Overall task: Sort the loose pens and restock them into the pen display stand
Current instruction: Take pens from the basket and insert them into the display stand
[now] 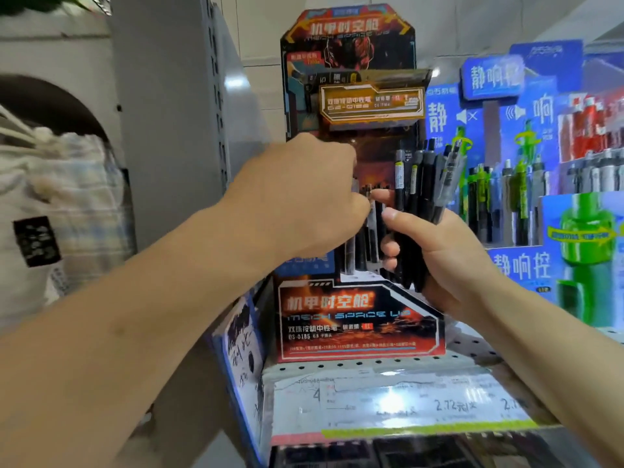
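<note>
- You wore the single camera on your head, and it looked forward and slightly down at a shop shelf (371, 364).
- It sat close: your forearms entered from the bottom corners, and your left hand (304, 197) and right hand (435, 251) met near the middle of the frame.
- The red pen display stand (354, 319) faced you head-on at the centre.
- The wide lens bent the edges, where a blue display (547, 163) stood to the right.

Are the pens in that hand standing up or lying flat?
Standing up: the right hand grips the bundle of black pens nearly upright, their tops pointing upward.
</note>
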Motion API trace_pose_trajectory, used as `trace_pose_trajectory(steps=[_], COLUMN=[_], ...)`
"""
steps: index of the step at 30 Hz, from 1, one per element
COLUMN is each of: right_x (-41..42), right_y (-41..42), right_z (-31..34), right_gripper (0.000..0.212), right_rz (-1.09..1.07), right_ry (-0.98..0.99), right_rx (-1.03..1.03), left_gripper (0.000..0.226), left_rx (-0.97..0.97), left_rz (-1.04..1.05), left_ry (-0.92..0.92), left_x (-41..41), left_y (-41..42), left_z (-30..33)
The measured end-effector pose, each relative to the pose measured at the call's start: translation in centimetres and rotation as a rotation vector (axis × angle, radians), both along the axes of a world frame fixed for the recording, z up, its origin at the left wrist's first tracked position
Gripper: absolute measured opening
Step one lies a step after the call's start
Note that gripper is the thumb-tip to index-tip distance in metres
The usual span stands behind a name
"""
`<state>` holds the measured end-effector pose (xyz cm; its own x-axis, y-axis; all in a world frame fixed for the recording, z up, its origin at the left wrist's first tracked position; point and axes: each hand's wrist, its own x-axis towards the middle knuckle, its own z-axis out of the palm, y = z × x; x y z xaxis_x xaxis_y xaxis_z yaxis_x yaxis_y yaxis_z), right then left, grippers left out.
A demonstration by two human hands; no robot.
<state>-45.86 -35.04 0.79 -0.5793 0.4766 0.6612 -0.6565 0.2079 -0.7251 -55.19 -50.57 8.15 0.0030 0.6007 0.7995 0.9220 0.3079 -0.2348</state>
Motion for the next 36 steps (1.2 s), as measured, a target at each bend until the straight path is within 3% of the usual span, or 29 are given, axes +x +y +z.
trace_pose_trajectory(steps=[3, 6, 10, 17, 20, 25, 27, 31, 36], right_x=[0.2, 0.4, 0.9, 1.8, 1.8, 1.2, 0.9, 1.0, 0.9], right_y=[0.1, 0.3, 0.6, 0.7, 0.9, 0.9, 1.0, 1.5, 2.0], right_z=[-0.2, -0.4, -0.7, -0.9, -0.9, -0.8, -0.6, -0.4, -0.6], right_gripper=[0.026, 0.025, 0.033, 0.018, 0.003, 0.019, 0.010, 0.008, 0.008], right_rz=[0.025, 0.001, -0.035, 0.018, 0.022, 0.086, 0.057, -0.092, -0.132], right_ry=[-0.025, -0.067, -0.094, -0.110, -0.117, -0.006, 0.021, 0.019, -0.004], right_rx=[0.049, 0.145, 0.118, 0.148, 0.182, 0.026, -0.020, -0.063, 0.012], left_gripper=[0.046, 0.047, 0.044, 0.043, 0.031, 0.032, 0.036, 0.044, 0.039], left_rx=[-0.066, 0.007, 0.000, 0.070, 0.075, 0.316, 0.417, 0.354, 0.321], left_rz=[-0.003, -0.124, -0.208, -0.252, -0.283, -0.511, -0.580, -0.505, -0.473], left_ry=[-0.039, -0.141, -0.203, -0.127, -0.122, -0.316, -0.361, -0.211, -0.223], left_x=[0.3, 0.4, 0.8, 1.1, 1.7, 1.4, 1.1, 0.7, 0.4], left_y=[-0.9, -1.4, -1.0, 0.5, 1.9, 1.5, 0.9, 1.0, 1.7], left_z=[1.3, 2.6, 2.8, 1.1, 0.3, 0.9, 1.2, -0.3, -1.1])
